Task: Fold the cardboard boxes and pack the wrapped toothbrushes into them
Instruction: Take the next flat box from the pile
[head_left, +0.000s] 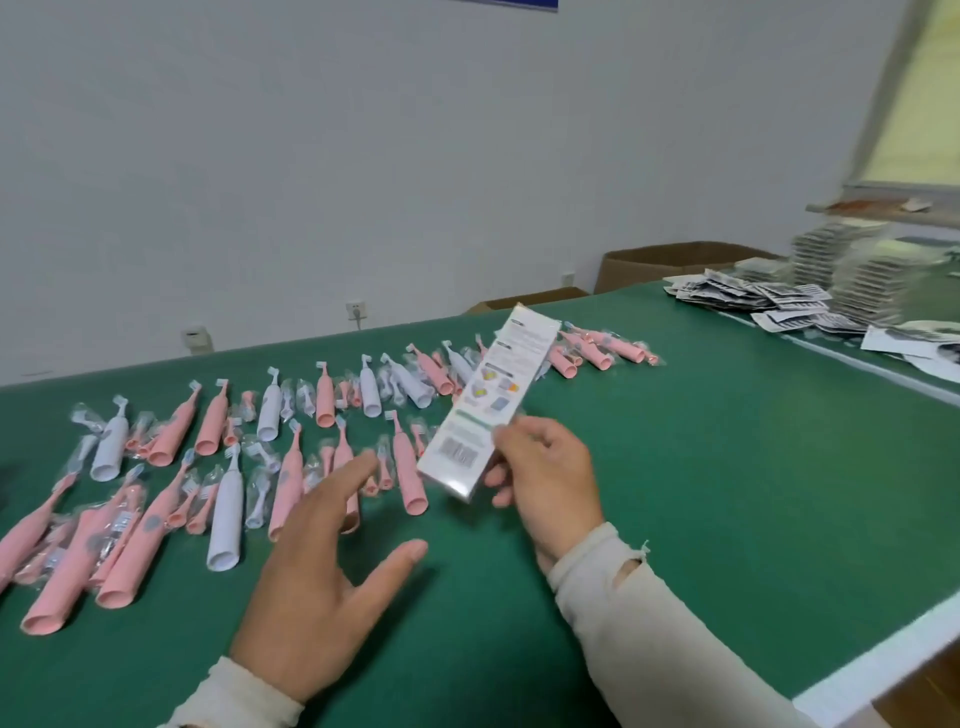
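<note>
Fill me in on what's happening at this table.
A person is packing toothbrushes. The right hand holds a flat printed box above the green table, pinched near its lower end. The left hand is open with fingers spread, reaching toward the rows of pink and white wrapped toothbrushes lying on the table. More flat boxes are stacked at the far right. Nothing looks packed yet.
</note>
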